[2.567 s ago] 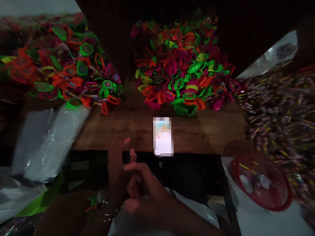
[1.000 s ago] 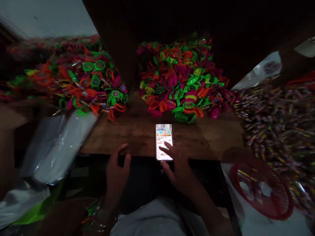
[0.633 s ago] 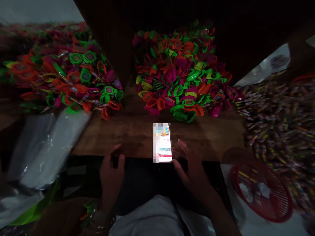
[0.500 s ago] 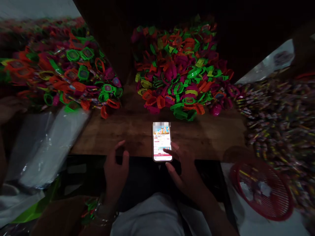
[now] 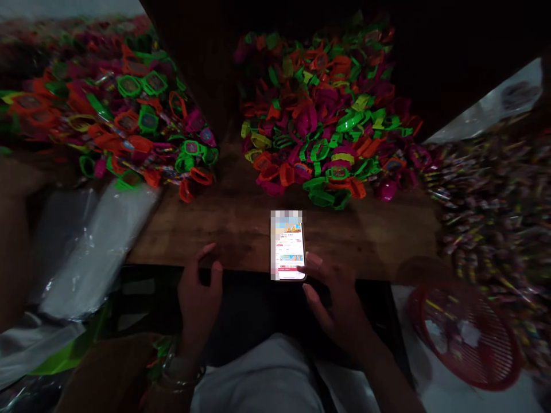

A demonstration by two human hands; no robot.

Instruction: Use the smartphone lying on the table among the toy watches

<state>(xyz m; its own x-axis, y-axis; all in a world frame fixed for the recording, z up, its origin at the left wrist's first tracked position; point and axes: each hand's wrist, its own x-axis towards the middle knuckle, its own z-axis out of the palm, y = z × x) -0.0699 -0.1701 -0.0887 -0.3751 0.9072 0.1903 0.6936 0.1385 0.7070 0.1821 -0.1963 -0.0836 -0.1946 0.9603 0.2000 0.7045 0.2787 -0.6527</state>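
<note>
Head view: lit phone [image 5: 287, 246] flat on wooden table [image 5: 241, 229], lower end at the near edge, screen showing a scrolling page, part of it blurred out. Right hand [image 5: 333, 298] at the phone's lower right corner, fingers loosely spread, one fingertip [image 5: 313, 261] touching or just beside the screen edge; contact not certain in the dim light. Left hand [image 5: 198, 292] resting at the table edge, well left of the phone, fingers relaxed and slightly curled, holding nothing. Bracelets visible on the left wrist. Work in hand judged as phone handling only: screen awake and page open, nothing picked up. Heap of bright plastic toy watches [image 5: 322, 115] behind the phone, untouched and apart from both hands; second heap [image 5: 120, 120] at far left, likewise untouched. Clear plastic bags [image 5: 92, 252] stacked at left, none in hand. Pile of small wrapped items [image 5: 491, 195] at right, red basket [image 5: 465, 335] just below it holding a few pieces. No watch seen in a bag or in either hand; sorting or packing judged not under way at this moment, with all stock left in the heaps.
</note>
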